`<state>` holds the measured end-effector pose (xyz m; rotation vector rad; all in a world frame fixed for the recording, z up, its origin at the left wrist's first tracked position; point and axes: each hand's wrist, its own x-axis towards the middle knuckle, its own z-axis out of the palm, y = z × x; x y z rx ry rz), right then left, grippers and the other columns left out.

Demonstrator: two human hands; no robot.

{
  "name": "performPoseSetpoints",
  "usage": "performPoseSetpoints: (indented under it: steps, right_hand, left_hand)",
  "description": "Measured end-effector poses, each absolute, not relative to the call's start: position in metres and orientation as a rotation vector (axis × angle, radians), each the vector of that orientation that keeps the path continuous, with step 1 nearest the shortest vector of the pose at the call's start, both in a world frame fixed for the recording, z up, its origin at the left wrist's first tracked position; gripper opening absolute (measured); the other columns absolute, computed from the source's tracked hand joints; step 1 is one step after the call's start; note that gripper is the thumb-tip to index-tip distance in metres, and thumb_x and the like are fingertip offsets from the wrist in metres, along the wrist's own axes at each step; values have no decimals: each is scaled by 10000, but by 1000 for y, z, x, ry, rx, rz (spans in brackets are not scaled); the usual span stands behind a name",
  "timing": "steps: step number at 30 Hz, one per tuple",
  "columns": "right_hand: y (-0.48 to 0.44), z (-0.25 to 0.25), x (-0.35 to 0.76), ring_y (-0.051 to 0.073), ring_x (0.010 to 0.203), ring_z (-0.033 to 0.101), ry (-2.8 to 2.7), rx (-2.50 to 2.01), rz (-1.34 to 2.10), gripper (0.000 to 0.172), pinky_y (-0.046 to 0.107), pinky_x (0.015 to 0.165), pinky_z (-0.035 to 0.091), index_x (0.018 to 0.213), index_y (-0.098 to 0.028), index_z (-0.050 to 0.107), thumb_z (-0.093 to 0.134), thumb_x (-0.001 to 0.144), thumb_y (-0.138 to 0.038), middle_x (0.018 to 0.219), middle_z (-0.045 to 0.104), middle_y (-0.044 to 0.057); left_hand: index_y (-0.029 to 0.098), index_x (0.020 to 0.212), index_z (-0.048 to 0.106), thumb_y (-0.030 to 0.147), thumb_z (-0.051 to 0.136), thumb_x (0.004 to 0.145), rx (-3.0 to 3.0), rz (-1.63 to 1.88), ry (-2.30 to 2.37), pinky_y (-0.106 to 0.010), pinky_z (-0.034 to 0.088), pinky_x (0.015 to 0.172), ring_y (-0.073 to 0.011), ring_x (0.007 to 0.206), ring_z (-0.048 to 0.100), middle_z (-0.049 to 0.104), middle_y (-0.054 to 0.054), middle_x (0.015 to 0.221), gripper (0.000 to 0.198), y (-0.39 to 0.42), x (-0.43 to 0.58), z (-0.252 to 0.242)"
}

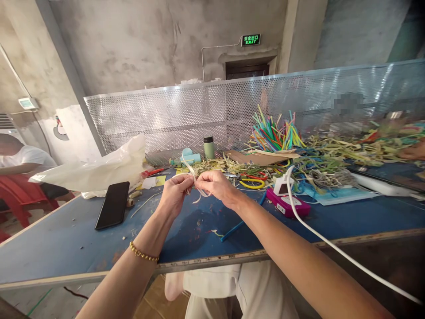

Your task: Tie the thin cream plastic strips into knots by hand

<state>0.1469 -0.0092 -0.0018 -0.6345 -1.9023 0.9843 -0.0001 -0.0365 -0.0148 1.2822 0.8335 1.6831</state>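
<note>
Over the middle of the blue table, my left hand and my right hand meet with fingertips nearly touching. Both are closed in a pinch on a pale, thin strip. One end of the strip rises above my fingers, and another curls down below them. How the strip runs between the fingertips is hidden. Below my right forearm lies a blue tube-like stick. Yellow-handled scissors rest just beyond my right hand.
A black phone lies at left beside crumpled plastic sheeting. To the right are a magenta power strip with a white cable, coloured sticks and heaped dried strips. A green bottle stands before the perforated metal screen. Someone sits far left.
</note>
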Motion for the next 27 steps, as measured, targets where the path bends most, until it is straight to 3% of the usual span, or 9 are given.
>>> performPoseSetpoints:
  steps: [6,9,12,14,16,20,27]
  right_hand:
    - [-8,1,151,75,465,390,-1966,-635,843,303,238,461,267,590,-157,561,622,816,-350,500,459,-41]
    - [-7,6,155,82,432,425,-1830,-695,789,335,232,435,317,692,-148,631,579,873,-425,477,473,-34]
    - [-9,10,157,93,401,489,-1776,-757,938,277,218,386,364,874,-135,667,583,881,-398,501,541,-17]
    - [-11,10,157,102,442,565,-1800,-703,1134,238,214,383,421,951,-128,656,623,854,-343,648,642,27]
    - [-11,9,155,103,496,603,-1790,-657,1209,186,214,412,475,899,-122,647,659,824,-292,750,673,53]
    - [-7,4,152,97,473,566,-1805,-715,1008,133,206,411,474,715,-139,602,669,795,-220,593,605,7]
    - [-1,-1,151,105,440,546,-1878,-700,736,83,216,428,432,722,-162,585,606,795,-196,537,590,-14]
  left_hand:
    - [111,652,713,288,822,603,1238,1623,749,-244,299,535,-81,531,415,541,-5,575,214,-37,-4,-14]
    - [106,697,729,289,844,592,1223,1573,702,-240,312,542,-79,554,420,567,-15,625,241,-36,-5,-13]
    - [103,683,727,295,858,580,1233,1563,693,-237,317,546,-70,550,407,565,-9,623,255,-36,-5,-13]
    - [105,683,728,304,864,574,1244,1567,703,-238,320,547,-68,544,405,574,-8,623,265,-37,-5,-13]
    - [109,682,728,309,864,575,1260,1570,714,-239,316,542,-69,539,409,585,-12,624,265,-37,-5,-13]
    - [108,654,715,305,861,577,1288,1566,734,-243,280,515,-69,518,411,569,-7,595,257,-36,-3,-14]
    - [112,671,722,300,861,573,1326,1608,808,-247,271,509,-73,519,421,575,-12,600,253,-34,-2,-14]
